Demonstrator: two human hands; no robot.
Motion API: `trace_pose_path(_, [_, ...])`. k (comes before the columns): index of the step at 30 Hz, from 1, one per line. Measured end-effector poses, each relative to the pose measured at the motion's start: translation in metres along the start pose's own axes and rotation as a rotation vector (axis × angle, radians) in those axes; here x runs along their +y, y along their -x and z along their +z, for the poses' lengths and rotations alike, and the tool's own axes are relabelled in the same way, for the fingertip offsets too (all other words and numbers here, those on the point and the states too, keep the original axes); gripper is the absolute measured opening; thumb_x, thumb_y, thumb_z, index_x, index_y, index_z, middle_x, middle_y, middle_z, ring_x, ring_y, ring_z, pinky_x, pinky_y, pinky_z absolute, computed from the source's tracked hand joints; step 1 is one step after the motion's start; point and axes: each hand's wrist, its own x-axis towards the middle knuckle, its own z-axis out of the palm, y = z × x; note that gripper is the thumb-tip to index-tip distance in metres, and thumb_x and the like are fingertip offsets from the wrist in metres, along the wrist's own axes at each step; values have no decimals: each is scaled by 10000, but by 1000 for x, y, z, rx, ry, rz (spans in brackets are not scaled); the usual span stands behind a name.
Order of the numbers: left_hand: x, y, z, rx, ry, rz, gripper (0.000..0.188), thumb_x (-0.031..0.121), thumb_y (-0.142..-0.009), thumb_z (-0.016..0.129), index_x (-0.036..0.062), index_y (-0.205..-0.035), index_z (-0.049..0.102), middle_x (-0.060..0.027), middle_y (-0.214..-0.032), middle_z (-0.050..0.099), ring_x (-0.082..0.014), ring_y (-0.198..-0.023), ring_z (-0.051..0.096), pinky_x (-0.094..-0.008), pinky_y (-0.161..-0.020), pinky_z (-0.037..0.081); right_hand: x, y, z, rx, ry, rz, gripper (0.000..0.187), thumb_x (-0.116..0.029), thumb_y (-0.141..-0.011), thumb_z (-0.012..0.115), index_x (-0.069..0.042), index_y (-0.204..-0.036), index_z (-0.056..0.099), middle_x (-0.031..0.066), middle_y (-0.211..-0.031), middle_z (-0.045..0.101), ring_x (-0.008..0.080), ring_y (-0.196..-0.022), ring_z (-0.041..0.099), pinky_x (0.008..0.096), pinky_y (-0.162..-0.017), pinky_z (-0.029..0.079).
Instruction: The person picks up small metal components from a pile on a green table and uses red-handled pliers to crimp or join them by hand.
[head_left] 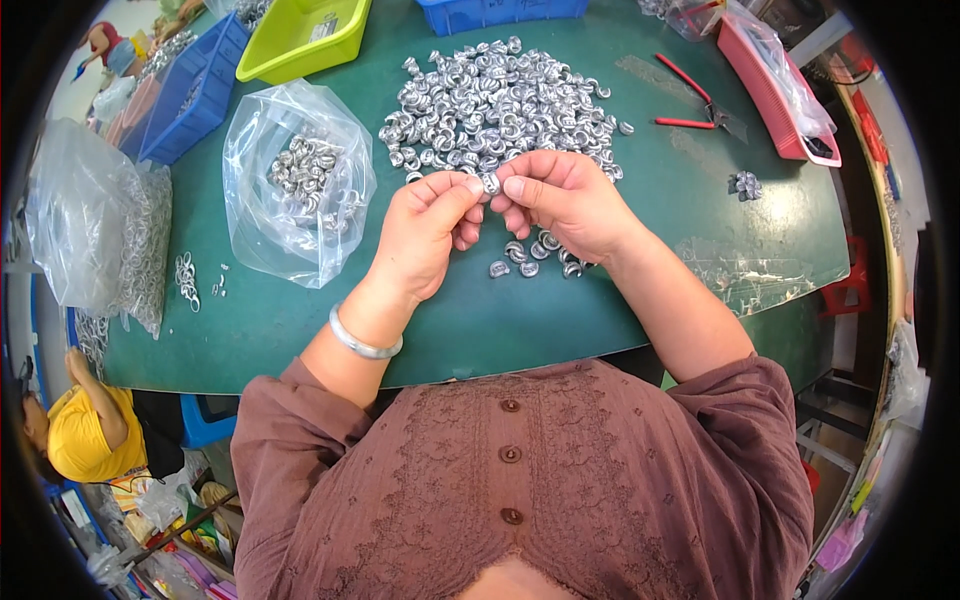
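Note:
A small curved silver metal piece (491, 184) is pinched between my two hands over the green table (500, 330). My left hand (428, 222) grips it from the left with thumb and fingertips. From the right, thumb and forefinger of my right hand (568, 200) close on the same piece. Just beyond my fingers spreads a large heap of similar silver pieces (500, 105). Several loose silver pieces (528, 268) lie below my right hand. The fingertips hide part of the held piece.
An open clear bag (300, 190) of metal parts sits left, beside a fuller bag (140, 240). Bins stand behind: lime (300, 45), blue (195, 95). Red-handled pliers (700, 105), a pink basket (775, 90) and a metal cluster (745, 186) are right. A person in yellow (90, 435) is lower left.

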Motion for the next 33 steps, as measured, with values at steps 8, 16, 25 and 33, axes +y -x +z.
trace_pose_path(8, [1, -2, -1, 2, 132, -105, 109, 144, -831, 561, 50, -782, 583, 11, -640, 531, -67, -529, 450, -194, -486, 365, 1, 0, -1, -14, -15, 29, 131, -73, -833, 567, 6, -938, 574, 58, -794, 611, 106, -646, 569, 235, -582, 480])
trace_pose_path(16, [-3, 1, 3, 47, 8, -2, 145, 176, -845, 560, 34, -839, 589, -33, -716, 592, -100, -575, 542, -213, -522, 428, 6, 1, 2, 36, 496, -263, 106, -50, -796, 587, 0, -889, 575, 56, -766, 595, 129, -656, 571, 267, -574, 467])
trace_pose_path(25, [-3, -4, -6, -116, 232, -14, 193, 170, -882, 517, 6, -955, 588, -66, -802, 620, -134, -672, 592, -249, -613, 493, 6, 3, 10, 101, 874, -660, 114, 7, -766, 577, -15, -876, 554, 78, -758, 575, 169, -692, 587, 266, -606, 470])
trace_pose_path(33, [0, -4, -8, -258, 340, 5, 233, 187, -899, 482, 2, -1011, 567, -51, -825, 586, -125, -695, 559, -239, -624, 456, 4, 4, 6, 134, 699, -587, 177, 15, -786, 562, -6, -961, 547, 69, -827, 599, 124, -737, 583, 243, -655, 477])
